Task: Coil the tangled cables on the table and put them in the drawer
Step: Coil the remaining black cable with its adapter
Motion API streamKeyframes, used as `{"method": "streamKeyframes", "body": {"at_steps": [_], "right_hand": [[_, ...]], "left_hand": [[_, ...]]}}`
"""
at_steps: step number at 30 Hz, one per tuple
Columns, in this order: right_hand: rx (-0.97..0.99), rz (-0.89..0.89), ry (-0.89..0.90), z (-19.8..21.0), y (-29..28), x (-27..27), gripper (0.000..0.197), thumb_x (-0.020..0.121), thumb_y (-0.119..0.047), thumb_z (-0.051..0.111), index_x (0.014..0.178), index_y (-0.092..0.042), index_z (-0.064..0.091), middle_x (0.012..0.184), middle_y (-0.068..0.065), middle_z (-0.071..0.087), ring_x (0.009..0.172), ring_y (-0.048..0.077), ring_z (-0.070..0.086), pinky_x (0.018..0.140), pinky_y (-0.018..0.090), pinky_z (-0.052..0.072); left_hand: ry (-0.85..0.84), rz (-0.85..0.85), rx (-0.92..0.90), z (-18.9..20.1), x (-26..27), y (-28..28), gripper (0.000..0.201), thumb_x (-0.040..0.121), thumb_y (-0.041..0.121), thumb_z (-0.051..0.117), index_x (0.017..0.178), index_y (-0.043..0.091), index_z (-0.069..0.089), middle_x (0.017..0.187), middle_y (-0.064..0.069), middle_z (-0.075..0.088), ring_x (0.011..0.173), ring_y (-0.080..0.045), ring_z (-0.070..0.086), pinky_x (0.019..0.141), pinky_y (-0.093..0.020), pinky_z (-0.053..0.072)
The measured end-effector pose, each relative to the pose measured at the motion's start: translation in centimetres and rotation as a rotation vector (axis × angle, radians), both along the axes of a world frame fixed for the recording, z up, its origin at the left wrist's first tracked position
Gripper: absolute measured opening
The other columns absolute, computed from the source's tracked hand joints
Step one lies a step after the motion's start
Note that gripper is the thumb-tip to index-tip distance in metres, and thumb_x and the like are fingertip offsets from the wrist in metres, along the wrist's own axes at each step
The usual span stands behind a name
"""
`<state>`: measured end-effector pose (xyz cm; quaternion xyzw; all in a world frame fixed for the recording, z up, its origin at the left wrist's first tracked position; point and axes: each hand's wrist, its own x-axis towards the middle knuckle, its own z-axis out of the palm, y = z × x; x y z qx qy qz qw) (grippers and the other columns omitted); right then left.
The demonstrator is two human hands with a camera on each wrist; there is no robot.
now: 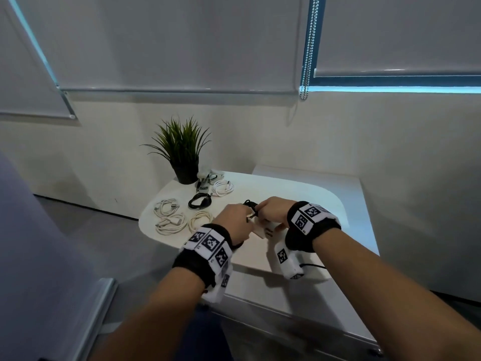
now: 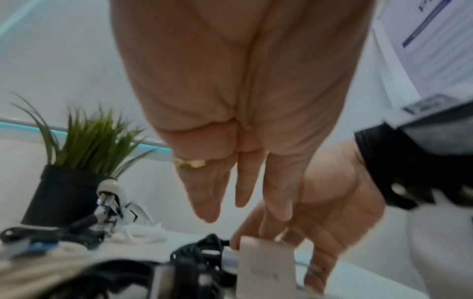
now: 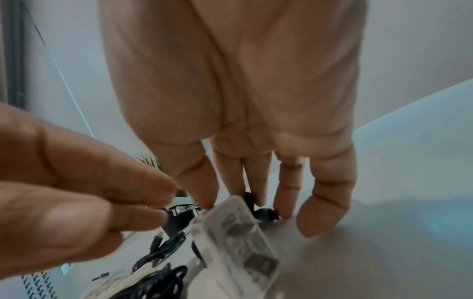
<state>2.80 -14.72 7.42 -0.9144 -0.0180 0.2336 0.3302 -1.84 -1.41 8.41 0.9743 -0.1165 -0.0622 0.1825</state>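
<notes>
Both hands were busy mid-bench: the left hand (image 1: 235, 217) pinched a plug end, the right hand (image 1: 273, 211) gripped a black cable bundle (image 1: 250, 203) on a pale adapter block (image 1: 261, 230). Five coiled cables (image 1: 171, 224) sat around 10 o'clock on the white rounded bench (image 1: 312, 201), so I'd say coiling's nearly done, drawer still to go.

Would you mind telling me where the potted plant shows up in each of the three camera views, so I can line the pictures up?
Head view: the potted plant stands at the table's far left corner, beyond the coiled cables.
Left wrist view: it sits at the left edge, left of the left hand.
Right wrist view: only a few leaf tips show mid-frame, behind the fingers.
Shared landmark: the white adapter between both hands.
</notes>
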Motion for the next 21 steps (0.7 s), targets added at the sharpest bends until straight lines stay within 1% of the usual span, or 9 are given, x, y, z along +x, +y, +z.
{"method": "streamKeyframes", "body": {"at_steps": [2, 4, 6, 9, 12, 15, 18, 19, 21], "right_hand": [[-0.057, 0.054, 0.029, 0.2, 0.4, 0.9, 0.043, 0.078, -0.02, 0.064, 0.12, -0.012, 0.061, 0.124, 0.009, 0.06, 0.116, 0.028, 0.055, 0.099, 0.042, 0.047], [-0.066, 0.081, 0.061, 0.2, 0.8, 1.8, 0.06, 0.057, -0.031, 0.076, 0.115, -0.023, 0.065, 0.118, 0.002, 0.065, 0.113, 0.025, 0.057, 0.097, 0.045, 0.049], [-0.07, 0.102, 0.07, 0.0, 1.1, 2.9, 0.082, 0.049, -0.027, 0.082, 0.127, -0.025, 0.057, 0.121, 0.0, 0.064, 0.113, 0.024, 0.058, 0.096, 0.044, 0.05], [-0.083, 0.128, 0.056, 0.6, 2.2, 3.2, 0.086, 0.063, -0.021, 0.082, 0.139, -0.019, 0.044, 0.132, 0.003, 0.056, 0.116, 0.024, 0.056, 0.098, 0.04, 0.049], [-0.037, 0.128, 0.063, 0.8, 3.2, 3.4, 0.076, 0.073, -0.018, 0.078, 0.14, -0.016, 0.043, 0.134, 0.005, 0.053, 0.114, 0.025, 0.057, 0.097, 0.039, 0.051], [-0.017, 0.133, 0.025, 0.7, 4.1, 3.6, 0.066, 0.079, -0.014, 0.073, 0.138, -0.011, 0.046, 0.129, 0.009, 0.057, 0.109, 0.025, 0.061, 0.094, 0.04, 0.053], [-0.041, 0.131, -0.052, 0.5, 4.9, 3.7, 0.057, 0.082, -0.017, 0.071, 0.135, -0.007, 0.049, 0.127, 0.011, 0.059, 0.105, 0.023, 0.061, 0.092, 0.036, 0.053], [-0.046, 0.129, -0.066, 0.5, 5.0, 3.7, 0.056, 0.083, -0.018, 0.07, 0.134, -0.007, 0.05, 0.126, 0.011, 0.06, 0.106, 0.024, 0.061, 0.092, 0.035, 0.053], [-0.044, 0.121, -0.076, 0.5, 5.2, 3.5, 0.053, 0.085, -0.019, 0.069, 0.134, -0.008, 0.051, 0.124, 0.01, 0.061, 0.105, 0.025, 0.063, 0.092, 0.036, 0.053]], "left_hand": [[0.007, 0.036, -0.006, 0.5, 0.6, 1.6, 0.046, 0.086, 0.023, 0.06, 0.13, 0.013, 0.052, 0.132, -0.007, 0.054, 0.121, -0.023, 0.05, 0.098, -0.03, 0.04], [0.043, 0.076, 0.058, 0.4, 0.8, 3.3, 0.053, 0.081, 0.029, 0.065, 0.131, 0.017, 0.05, 0.133, -0.005, 0.052, 0.122, -0.022, 0.048, 0.1, -0.033, 0.041], [0.087, 0.119, 0.137, -0.2, 0.7, 4.8, 0.062, 0.077, 0.035, 0.069, 0.133, 0.022, 0.046, 0.132, -0.003, 0.05, 0.122, -0.023, 0.047, 0.101, -0.039, 0.041], [0.14, 0.155, 0.157, -1.5, 0.6, 6.2, 0.07, 0.073, 0.04, 0.071, 0.136, 0.026, 0.044, 0.134, -0.001, 0.048, 0.124, -0.022, 0.045, 0.102, -0.039, 0.041], [0.135, 0.166, 0.116, -2.1, 0.5, 6.7, 0.061, 0.073, 0.037, 0.072, 0.129, 0.021, 0.052, 0.128, -0.002, 0.053, 0.119, -0.021, 0.049, 0.096, -0.032, 0.042], [0.153, 0.152, 0.056, -2.5, 0.6, 6.8, 0.046, 0.077, 0.035, 0.07, 0.116, 0.013, 0.059, 0.115, -0.005, 0.059, 0.112, -0.022, 0.053, 0.089, -0.03, 0.043], [0.159, 0.168, 0.018, -2.8, 0.7, 7.2, 0.024, 0.078, 0.033, 0.069, 0.079, 0.017, 0.051, 0.088, -0.002, 0.054, 0.093, -0.022, 0.055, 0.071, -0.027, 0.038], [0.162, 0.174, 0.012, -2.8, 0.8, 7.2, 0.027, 0.079, 0.032, 0.069, 0.074, 0.018, 0.046, 0.085, -0.001, 0.051, 0.088, -0.021, 0.054, 0.068, -0.026, 0.035], [0.169, 0.177, 0.004, -2.8, 0.9, 7.3, 0.024, 0.081, 0.03, 0.067, 0.081, 0.014, 0.049, 0.091, -0.003, 0.052, 0.092, -0.022, 0.053, 0.069, -0.026, 0.035]]}}
